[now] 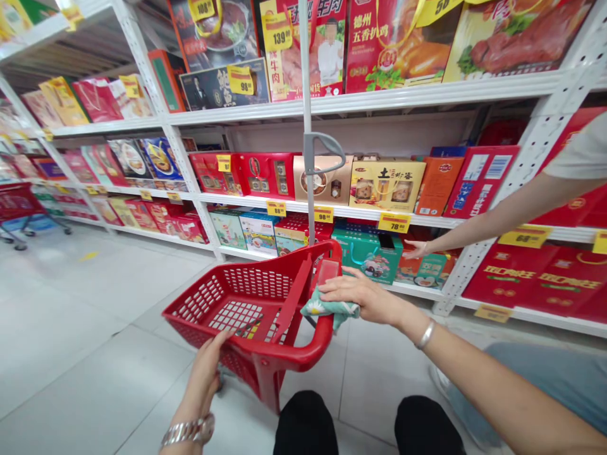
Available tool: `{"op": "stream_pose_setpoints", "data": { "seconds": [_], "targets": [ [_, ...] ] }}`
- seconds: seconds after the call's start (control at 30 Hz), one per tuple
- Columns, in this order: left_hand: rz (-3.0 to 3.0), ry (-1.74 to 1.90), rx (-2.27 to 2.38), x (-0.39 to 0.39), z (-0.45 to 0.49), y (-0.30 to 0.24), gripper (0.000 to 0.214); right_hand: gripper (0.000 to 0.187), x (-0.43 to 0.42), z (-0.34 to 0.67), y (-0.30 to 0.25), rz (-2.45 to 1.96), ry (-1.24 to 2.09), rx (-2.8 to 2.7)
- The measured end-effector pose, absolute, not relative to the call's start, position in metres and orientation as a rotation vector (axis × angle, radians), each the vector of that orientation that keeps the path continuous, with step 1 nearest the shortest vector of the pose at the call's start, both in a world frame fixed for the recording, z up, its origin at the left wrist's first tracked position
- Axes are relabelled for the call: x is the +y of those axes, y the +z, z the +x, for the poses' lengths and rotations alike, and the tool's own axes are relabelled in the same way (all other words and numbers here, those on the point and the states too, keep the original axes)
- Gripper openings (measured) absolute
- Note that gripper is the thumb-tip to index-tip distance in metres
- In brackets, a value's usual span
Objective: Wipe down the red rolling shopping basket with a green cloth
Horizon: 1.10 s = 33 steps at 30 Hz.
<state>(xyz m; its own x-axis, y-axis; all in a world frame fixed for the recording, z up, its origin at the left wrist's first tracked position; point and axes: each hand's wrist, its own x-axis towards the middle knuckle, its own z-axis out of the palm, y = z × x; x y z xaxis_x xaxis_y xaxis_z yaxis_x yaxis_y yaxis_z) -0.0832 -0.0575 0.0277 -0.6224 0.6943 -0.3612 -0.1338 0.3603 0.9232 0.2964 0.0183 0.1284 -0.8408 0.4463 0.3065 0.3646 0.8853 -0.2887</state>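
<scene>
A red plastic shopping cart (289,363) stands before my knees, its basket seen from above. My left hand (211,360) grips the near side rim of the basket, fingers partly hidden by the edge. With my right hand (363,294) I press a folded green cloth (327,308) with a white flower print against the cart's handle bar. The fingers lie bent over the cloth, close to the red panel at the handle. A grey pole (310,215) with a grey hook rises from the cart's far side.
White shelves (265,107) of gift boxes with yellow price tags run behind the cart. At the right another person's hand (417,248) reaches toward the lower shelf boxes; that person's leg (531,385) is beside me. Another red cart (19,202) stands far left on the tiled floor.
</scene>
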Motion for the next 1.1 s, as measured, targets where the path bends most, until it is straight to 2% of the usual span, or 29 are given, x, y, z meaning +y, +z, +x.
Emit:
{"op": "stream_pose_setpoints", "data": {
  "seconds": [0.3,0.43,0.67,0.8,0.93,1.1],
  "targets": [
    [0.521,1.242,1.891,-0.064,-0.111,0.036,0.023,0.056,0.062,0.313,0.109,-0.708,0.194,-2.628],
    [0.516,1.230,1.866,-0.068,-0.114,0.039,0.019,0.049,0.085,0.327,0.104,-0.830,0.155,-2.592],
    [0.543,1.207,1.869,-0.074,-0.110,0.043,0.021,0.055,0.127,0.333,0.118,-1.167,-0.119,-2.569],
    [0.506,1.248,1.875,-0.076,-0.102,0.043,0.024,0.049,0.138,0.336,0.132,-1.350,-0.227,-2.412],
    [0.503,1.300,1.900,-0.078,-0.090,0.040,0.027,0.045,0.111,0.338,0.140,-1.407,-0.258,-2.260],
    [0.578,1.332,1.814,-0.084,-0.078,0.039,0.031,0.049,0.010,0.317,0.144,-0.845,-0.081,-2.352]
  ]
}}
